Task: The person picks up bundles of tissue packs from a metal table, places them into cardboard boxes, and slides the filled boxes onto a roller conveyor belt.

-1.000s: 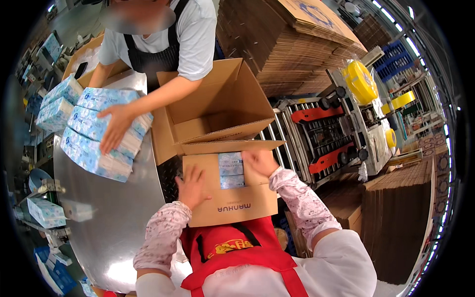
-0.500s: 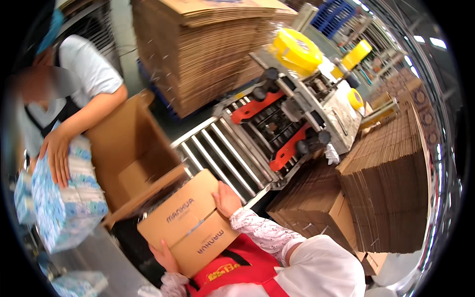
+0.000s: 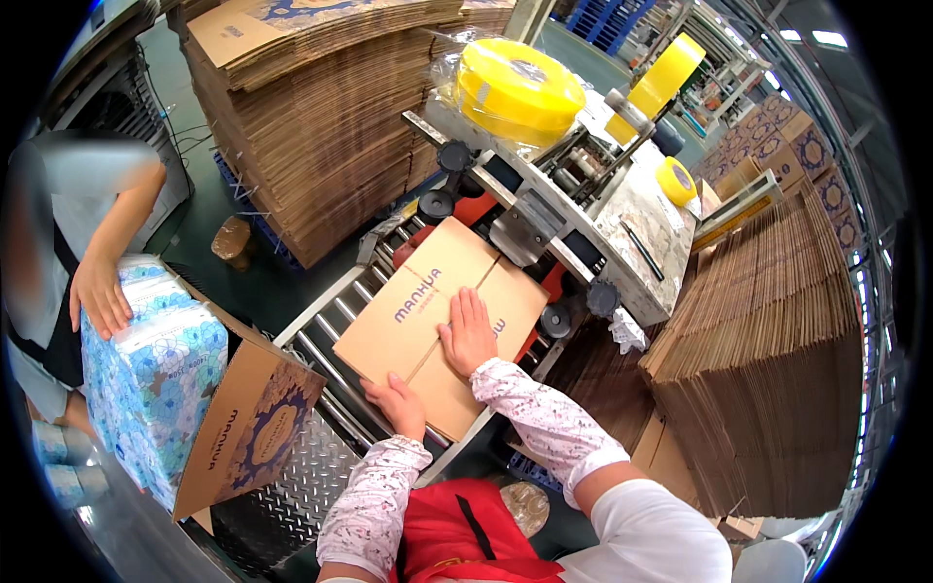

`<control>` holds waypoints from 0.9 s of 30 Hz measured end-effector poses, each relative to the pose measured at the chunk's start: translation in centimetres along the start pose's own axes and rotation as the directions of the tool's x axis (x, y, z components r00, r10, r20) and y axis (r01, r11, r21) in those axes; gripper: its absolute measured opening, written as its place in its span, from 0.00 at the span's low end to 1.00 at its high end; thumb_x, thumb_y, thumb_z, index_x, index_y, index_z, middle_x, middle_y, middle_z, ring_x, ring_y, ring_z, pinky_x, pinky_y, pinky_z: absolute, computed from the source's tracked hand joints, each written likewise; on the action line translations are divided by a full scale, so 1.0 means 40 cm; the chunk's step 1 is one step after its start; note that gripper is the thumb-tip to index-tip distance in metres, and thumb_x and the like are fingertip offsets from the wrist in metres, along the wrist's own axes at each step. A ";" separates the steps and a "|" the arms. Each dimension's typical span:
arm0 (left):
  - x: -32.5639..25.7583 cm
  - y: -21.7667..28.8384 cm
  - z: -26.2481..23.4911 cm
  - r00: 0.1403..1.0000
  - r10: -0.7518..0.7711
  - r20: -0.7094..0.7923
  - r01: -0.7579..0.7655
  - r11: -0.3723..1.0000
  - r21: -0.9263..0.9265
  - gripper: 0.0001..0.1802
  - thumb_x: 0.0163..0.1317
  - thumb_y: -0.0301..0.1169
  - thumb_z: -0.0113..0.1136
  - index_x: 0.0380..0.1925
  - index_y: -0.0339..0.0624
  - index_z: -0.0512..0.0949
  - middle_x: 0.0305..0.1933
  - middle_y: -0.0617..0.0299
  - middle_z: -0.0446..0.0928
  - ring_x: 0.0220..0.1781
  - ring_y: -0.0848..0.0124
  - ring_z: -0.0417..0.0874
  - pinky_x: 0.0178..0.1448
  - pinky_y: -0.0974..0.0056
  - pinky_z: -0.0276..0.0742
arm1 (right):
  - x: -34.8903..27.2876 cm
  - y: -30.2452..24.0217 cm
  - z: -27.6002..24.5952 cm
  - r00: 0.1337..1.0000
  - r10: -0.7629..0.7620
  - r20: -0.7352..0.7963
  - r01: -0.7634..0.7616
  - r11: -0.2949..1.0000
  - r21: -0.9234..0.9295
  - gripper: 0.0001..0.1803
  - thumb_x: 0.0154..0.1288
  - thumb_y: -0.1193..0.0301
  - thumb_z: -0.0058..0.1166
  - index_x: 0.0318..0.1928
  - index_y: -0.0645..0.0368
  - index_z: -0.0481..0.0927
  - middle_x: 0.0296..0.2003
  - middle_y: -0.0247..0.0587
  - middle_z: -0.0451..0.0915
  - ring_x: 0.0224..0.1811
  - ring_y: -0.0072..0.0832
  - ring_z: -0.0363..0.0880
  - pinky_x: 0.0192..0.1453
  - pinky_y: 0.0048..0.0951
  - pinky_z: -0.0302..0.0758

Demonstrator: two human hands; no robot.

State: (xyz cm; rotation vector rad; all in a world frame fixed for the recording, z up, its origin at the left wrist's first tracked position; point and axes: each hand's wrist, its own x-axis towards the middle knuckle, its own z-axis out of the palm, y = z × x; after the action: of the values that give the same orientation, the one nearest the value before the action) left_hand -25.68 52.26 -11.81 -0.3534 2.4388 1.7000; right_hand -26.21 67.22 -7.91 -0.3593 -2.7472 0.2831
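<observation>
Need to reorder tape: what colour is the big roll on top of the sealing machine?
Bright yellow: the big tape roll on the grey sealing machine, in the head view.

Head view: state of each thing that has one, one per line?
closed carton: flaps shut, flat on the roller conveyor, front end at the taping machine
left hand: on the carton's near edge
right hand: flat on top, fingers spread
open carton: tipped on its side, blue packs inside
</observation>
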 end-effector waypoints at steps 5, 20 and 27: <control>0.060 0.031 0.030 0.955 0.119 0.272 -0.088 0.989 -0.123 0.30 0.64 0.36 0.42 0.58 0.25 0.51 0.53 0.34 0.63 0.55 0.47 0.66 0.58 0.53 0.63 | -0.019 -0.093 0.005 0.990 -0.142 -0.010 0.142 0.985 0.095 0.29 0.57 0.66 0.47 0.56 0.73 0.62 0.58 0.62 0.59 0.63 0.53 0.55 0.67 0.48 0.51; -0.463 -0.413 -1.238 0.616 0.338 -0.711 0.441 0.600 0.668 0.30 0.47 0.40 0.60 0.49 0.36 0.69 0.55 0.42 0.65 0.56 0.42 0.63 0.54 0.41 0.60 | -0.621 -0.272 0.001 0.766 -0.426 0.481 0.110 0.825 0.555 0.11 0.55 0.74 0.49 0.39 0.66 0.76 0.34 0.52 0.76 0.39 0.40 0.76 0.45 0.34 0.71; -0.609 -0.411 -1.041 0.972 -0.090 0.218 0.059 0.988 0.142 0.29 0.55 0.52 0.53 0.50 0.43 0.73 0.57 0.51 0.68 0.59 0.51 0.67 0.59 0.51 0.63 | -0.396 -0.546 0.002 0.842 -0.368 0.395 0.038 0.771 0.636 0.11 0.58 0.75 0.48 0.40 0.67 0.76 0.32 0.50 0.77 0.34 0.38 0.77 0.38 0.32 0.73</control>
State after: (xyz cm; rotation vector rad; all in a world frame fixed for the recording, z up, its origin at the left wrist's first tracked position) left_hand 2.83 10.42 -6.03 -0.2200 2.3280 1.4496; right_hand -16.53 42.03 -7.79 0.2461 -2.9191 1.3318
